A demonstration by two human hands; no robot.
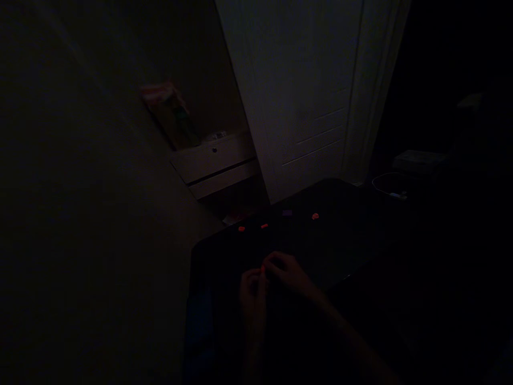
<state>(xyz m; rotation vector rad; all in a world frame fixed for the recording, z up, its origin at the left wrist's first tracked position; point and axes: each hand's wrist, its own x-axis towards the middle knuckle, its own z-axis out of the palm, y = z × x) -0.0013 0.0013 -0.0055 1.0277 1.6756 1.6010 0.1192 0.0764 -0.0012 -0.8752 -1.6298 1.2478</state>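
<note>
The room is very dark. My left hand and my right hand meet over a dark table, fingers curled together around a small red piece. Both hands pinch it between the fingertips. Three more small red pieces lie farther back on the table: the first red piece, the second red piece, the third red piece. A faint purple piece lies between them.
A white panelled door stands behind the table. To its left, a low pale drawer unit holds a coloured box. A pale bowl-like object sits at the right in the dark.
</note>
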